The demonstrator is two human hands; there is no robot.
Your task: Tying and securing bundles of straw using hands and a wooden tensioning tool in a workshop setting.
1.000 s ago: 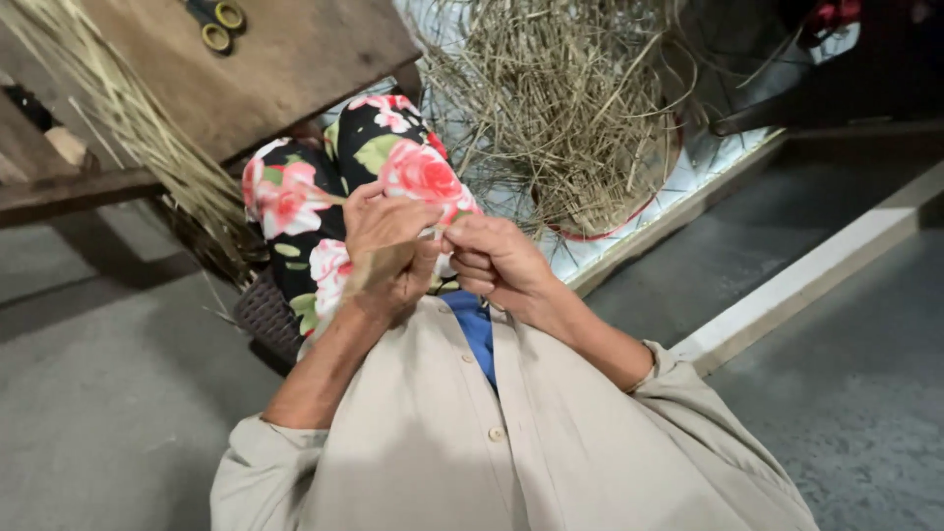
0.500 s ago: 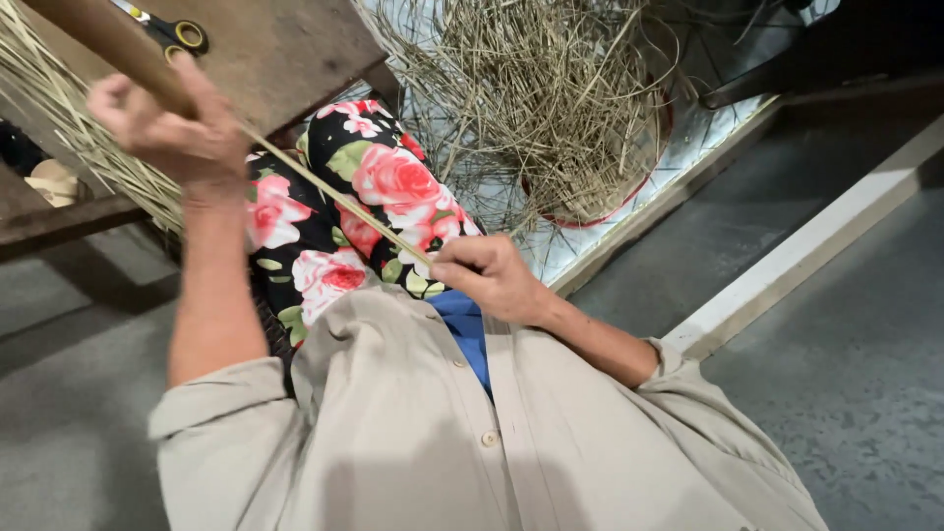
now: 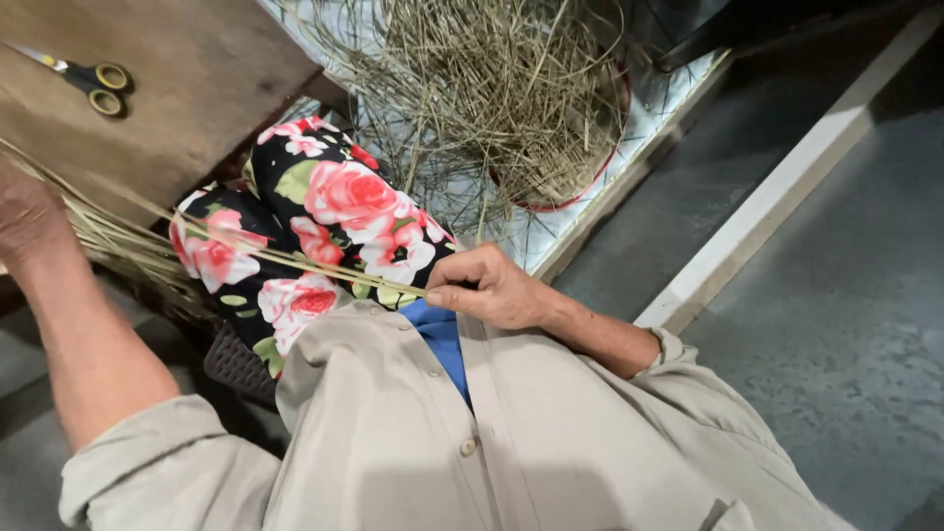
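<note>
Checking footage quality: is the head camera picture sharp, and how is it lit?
Head view: mostly sharp on the right hand and straw strand; the left hand is cut by the frame edge and slightly soft; lighting even, no glare; the wide lens bends the white floor strip.

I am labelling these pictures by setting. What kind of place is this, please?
Probably a home craft or weaving workplace, set low by the floor. A basin of tangled dry straw stands ahead, scissors lie on a worn wooden table, and the right hand pinches a long straw strand.
</note>
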